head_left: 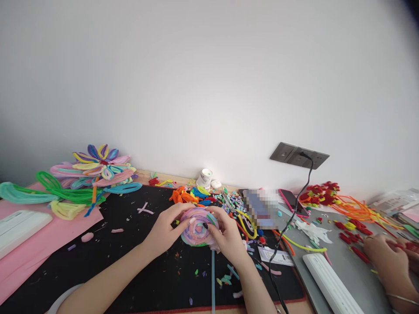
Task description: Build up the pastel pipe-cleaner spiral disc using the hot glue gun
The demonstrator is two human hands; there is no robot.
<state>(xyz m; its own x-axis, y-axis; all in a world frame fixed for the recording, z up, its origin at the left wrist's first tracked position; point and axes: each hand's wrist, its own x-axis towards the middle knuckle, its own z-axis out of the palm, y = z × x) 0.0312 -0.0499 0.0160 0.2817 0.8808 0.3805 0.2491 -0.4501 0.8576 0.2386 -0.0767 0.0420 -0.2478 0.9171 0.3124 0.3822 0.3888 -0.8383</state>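
Observation:
Between my two hands is a round spiral of pastel pipe cleaners (198,233), mostly pink and lilac with bits of green and blue. My left hand (165,229) grips its left edge, thumb on the front face and fingers behind. On the other side my right hand (228,233) holds the right edge, its dark-nailed thumb pressed on the face near the centre. A pale blue stick (213,279) runs straight down from below the spiral; whether it is joined to it, I cannot tell. Beneath lies a black mat (137,266) strewn with fuzzy scraps.
A pipe-cleaner flower (104,163) and green loops (65,189) lie left, on pink paper (36,261). Behind my hands are orange loops (185,196) and a paper cup (205,179). A black cable (288,224) hangs at right. Another person's hand (388,257) works far right.

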